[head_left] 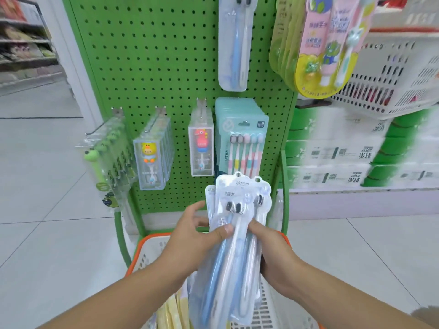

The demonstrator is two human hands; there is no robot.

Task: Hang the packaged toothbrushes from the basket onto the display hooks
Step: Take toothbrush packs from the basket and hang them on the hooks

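Both hands hold a fanned bundle of clear toothbrush packs (234, 236) with blue and white brushes, raised above the white basket with an orange rim (152, 238). My left hand (197, 238) grips the bundle from the left, thumb across the front pack. My right hand (270, 252) holds it from the right and behind. Ahead stands the green pegboard (152, 67). One identical pack (234, 43) hangs high on it. An empty-looking stretch of board lies to its left.
The lower row of hooks carries frog brushes (107, 157), duck boxes (152, 157), a red-character box (202, 148) and teal multi-packs (242, 138). Yellow-green kids' sets (316, 43) hang top right. Yellow packs (171, 312) lie in the basket. White crates and cartons (356, 150) sit at the right.
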